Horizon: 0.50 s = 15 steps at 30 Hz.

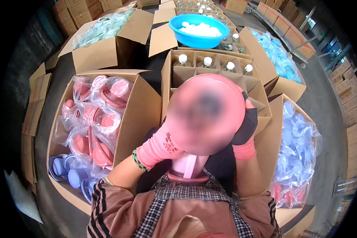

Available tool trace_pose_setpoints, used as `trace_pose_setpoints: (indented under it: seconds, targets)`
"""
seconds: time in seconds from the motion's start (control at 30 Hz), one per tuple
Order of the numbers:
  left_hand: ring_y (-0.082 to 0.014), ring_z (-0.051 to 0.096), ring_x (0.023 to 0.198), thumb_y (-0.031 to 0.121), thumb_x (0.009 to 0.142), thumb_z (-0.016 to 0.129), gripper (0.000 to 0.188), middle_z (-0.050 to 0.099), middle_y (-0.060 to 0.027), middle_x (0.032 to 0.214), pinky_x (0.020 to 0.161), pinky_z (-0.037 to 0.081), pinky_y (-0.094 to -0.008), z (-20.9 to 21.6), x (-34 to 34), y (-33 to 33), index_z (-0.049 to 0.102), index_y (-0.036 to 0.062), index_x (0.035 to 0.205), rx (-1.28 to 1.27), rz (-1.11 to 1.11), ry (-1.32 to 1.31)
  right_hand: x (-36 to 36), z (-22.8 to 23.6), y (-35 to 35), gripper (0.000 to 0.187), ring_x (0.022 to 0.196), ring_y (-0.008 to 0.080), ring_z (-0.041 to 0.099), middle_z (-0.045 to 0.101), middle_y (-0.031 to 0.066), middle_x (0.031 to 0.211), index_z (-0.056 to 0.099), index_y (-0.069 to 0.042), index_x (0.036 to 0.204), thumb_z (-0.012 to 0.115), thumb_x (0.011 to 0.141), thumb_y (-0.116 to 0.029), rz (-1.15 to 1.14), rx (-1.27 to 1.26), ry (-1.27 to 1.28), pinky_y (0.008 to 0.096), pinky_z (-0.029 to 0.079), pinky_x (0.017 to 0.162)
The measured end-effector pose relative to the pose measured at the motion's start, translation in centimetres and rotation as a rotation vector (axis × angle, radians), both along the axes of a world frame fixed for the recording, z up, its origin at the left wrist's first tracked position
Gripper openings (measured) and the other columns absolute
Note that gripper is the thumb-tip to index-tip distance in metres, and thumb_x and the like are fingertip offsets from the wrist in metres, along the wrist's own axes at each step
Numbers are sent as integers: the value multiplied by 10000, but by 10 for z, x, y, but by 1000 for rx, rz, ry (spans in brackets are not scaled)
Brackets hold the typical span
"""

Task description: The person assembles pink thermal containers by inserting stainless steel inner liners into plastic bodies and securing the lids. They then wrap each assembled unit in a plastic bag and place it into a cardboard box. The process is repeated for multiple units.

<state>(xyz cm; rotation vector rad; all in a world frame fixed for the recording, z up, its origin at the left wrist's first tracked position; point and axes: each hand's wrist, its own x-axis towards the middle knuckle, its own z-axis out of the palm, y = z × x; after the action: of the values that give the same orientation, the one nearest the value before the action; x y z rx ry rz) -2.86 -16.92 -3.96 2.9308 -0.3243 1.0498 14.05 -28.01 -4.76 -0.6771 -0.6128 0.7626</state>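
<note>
A pink round dish-like piece (210, 137) is raised before my chest; its middle is blurred, so what lies there cannot be made out. My right hand (246, 125), in a pink glove with a dark palm, curls round its right rim. At the lower left of the dish is my left hand (160, 144), in a matching glove, its fingers hidden or blurred. Below, close to my checked apron (182, 190), a pale pink cylindrical piece (188, 163) with a darker pink rim shows partly; the dish covers its upper end.
On the left, a carton (133, 115) holds bagged pink and blue plastic pieces. A divided carton (166, 79) ahead contains white-capped clear bottles (207, 61). Behind it sits a blue basin (198, 41) of white caps. Cartons with bagged blue pieces (291, 146) flank the right.
</note>
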Motion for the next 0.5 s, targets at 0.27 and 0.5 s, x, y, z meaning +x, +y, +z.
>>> trace_pose_setpoints:
  seconds: [0.27, 0.5]
  targets:
    - [-126, 563, 822, 95, 649, 679, 418, 598, -69, 908, 755, 454, -281, -3, 65, 42, 513, -22, 1015, -1679, -301, -84, 32, 18, 48, 852, 1212, 388, 250, 217, 230, 1329, 215, -16, 1309, 693, 625, -184, -555, -378, -1656, 446, 252, 978]
    - [-111, 558, 807, 91, 660, 666, 394, 603, -60, 914, 724, 446, -247, -65, 81, 75, 538, -17, 1017, -1992, -339, -239, 69, -32, 105, 764, 958, 416, 471, 382, 260, 1090, 298, -35, 1244, 694, 631, -262, -362, -597, -1943, 418, 438, 771]
